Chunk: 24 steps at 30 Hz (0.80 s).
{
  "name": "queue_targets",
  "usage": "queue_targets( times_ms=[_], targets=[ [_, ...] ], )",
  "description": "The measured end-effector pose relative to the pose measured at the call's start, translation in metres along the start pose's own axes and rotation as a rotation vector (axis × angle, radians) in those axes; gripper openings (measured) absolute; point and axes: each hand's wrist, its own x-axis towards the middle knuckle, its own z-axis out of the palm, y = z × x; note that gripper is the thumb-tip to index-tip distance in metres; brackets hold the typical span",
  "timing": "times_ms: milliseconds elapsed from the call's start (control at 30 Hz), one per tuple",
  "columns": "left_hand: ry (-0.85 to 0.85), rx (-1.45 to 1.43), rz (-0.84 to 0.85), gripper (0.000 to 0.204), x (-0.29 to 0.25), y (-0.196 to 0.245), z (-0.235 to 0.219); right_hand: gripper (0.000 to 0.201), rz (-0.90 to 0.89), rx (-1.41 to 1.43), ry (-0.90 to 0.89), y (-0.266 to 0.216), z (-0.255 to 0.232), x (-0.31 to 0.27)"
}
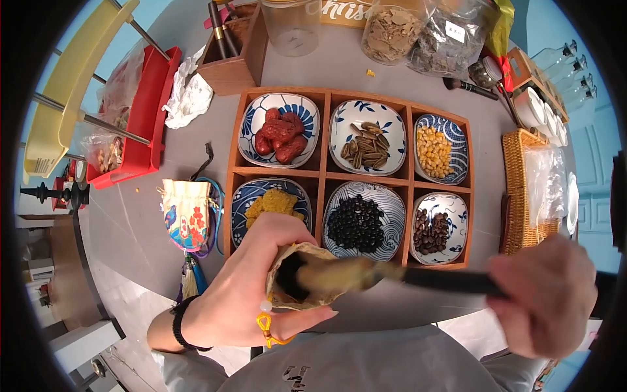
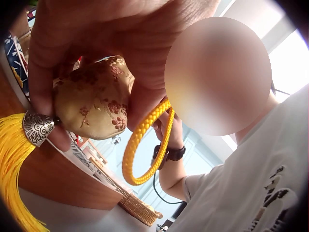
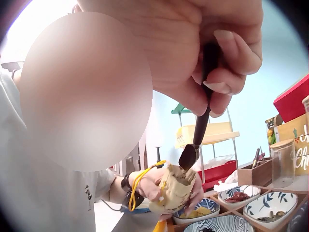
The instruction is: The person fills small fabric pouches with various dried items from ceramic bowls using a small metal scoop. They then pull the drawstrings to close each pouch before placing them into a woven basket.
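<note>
My left hand grips a small beige brocade pouch with a yellow cord and a yellow tassel; its open mouth shows in the head view. Between the fingers and thumb of my right hand is the dark handle of a small spoon. The spoon's bowl is at the mouth of the pouch, blurred in the head view. Whether the bowl carries anything I cannot tell. The pouch hides part of what is inside it.
A wooden divided tray holds dishes of red dates, striped seeds, corn kernels, yellow pieces, black beans and coffee beans. An embroidered pouch lies left of it, a wicker basket right, jars and bags behind.
</note>
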Motion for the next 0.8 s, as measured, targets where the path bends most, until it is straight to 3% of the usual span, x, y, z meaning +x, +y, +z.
queue_targets(
  times_ms=[167, 400, 667, 800],
  targets=[
    [0.013, -0.013, -0.036, 0.070, -0.007, 0.000, -0.001, 0.023, 0.118, 0.070, -0.051, 0.033, 0.019, -0.006],
    [0.005, -0.005, -0.042, 0.074, -0.012, -0.001, 0.000, 0.024, -0.063, -0.001, -0.094, 0.055, 0.063, -0.008],
    [0.012, -0.011, -0.061, 0.075, -0.013, -0.002, -0.002, 0.021, -0.094, 0.079, -0.174, 0.067, 0.052, -0.011],
    [0.008, 0.004, -0.055, 0.075, -0.011, 0.000, -0.002, 0.026, -0.110, -0.063, -0.110, 0.060, 0.043, -0.011]
  ],
)
